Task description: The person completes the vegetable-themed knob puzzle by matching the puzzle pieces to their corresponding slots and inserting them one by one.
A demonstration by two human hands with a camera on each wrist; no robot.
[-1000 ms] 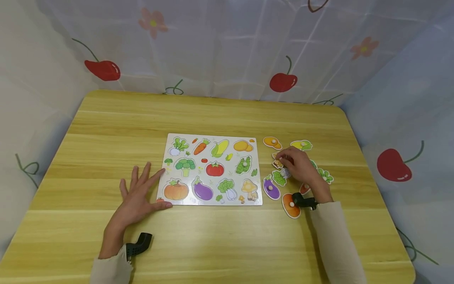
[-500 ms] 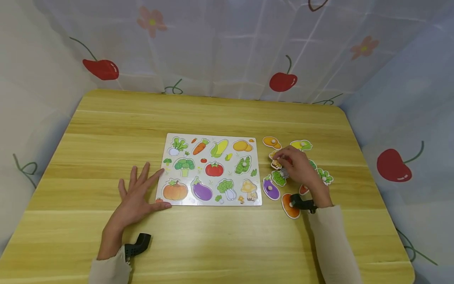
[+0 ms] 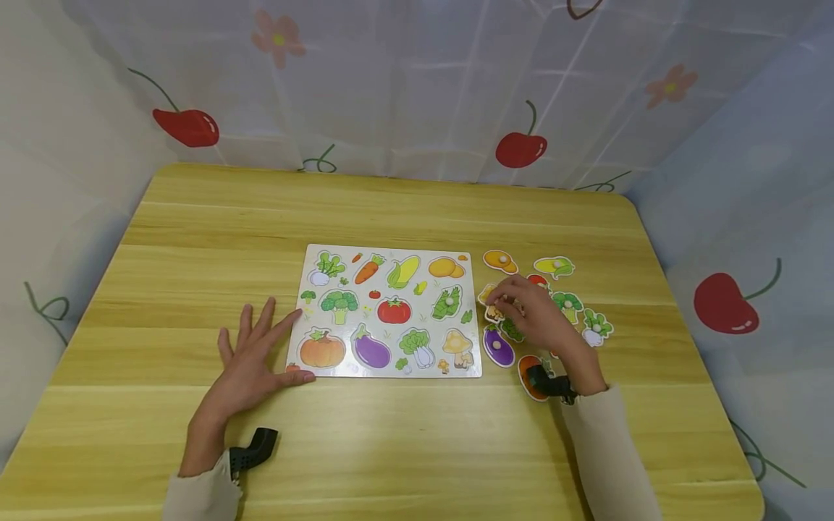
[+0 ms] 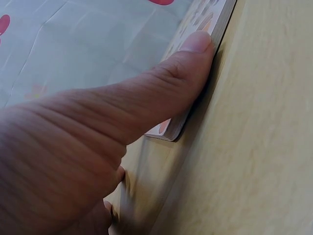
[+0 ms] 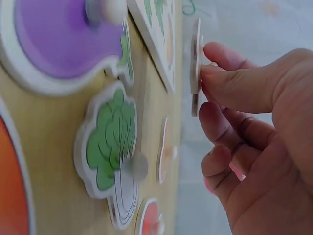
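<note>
The vegetable puzzle board (image 3: 423, 304) lies mid-table, a cabbage piece (image 3: 447, 304) with a knob in its slot. My left hand (image 3: 250, 365) lies at its left end, fingers spread; in the left wrist view the thumb (image 4: 183, 73) rests along the board's near edge. My right hand (image 3: 537, 315) pinches the mushroom puzzle piece (image 3: 489, 307) between thumb and fingers, just off the board's right edge. In the right wrist view that piece (image 5: 195, 63) stands edge-on, raised above the table. Below the hand, a bok choy piece (image 5: 110, 142) is partly hidden in the head view.
Right of the board lie several knobbed pieces: potato (image 3: 500, 261), corn (image 3: 554, 266), tomato (image 3: 537, 279), broccoli (image 3: 568, 305), radish (image 3: 594, 329), eggplant (image 3: 498, 347) and pumpkin (image 3: 529, 373), partly covered by the right wrist camera (image 3: 549, 381). A printed curtain (image 3: 417, 87) hangs behind the table.
My right hand has lifted the mushroom piece and shifted left towards the board, uncovering the tomato and broccoli pieces and covering more of the bok choy. The left hand stays put.
</note>
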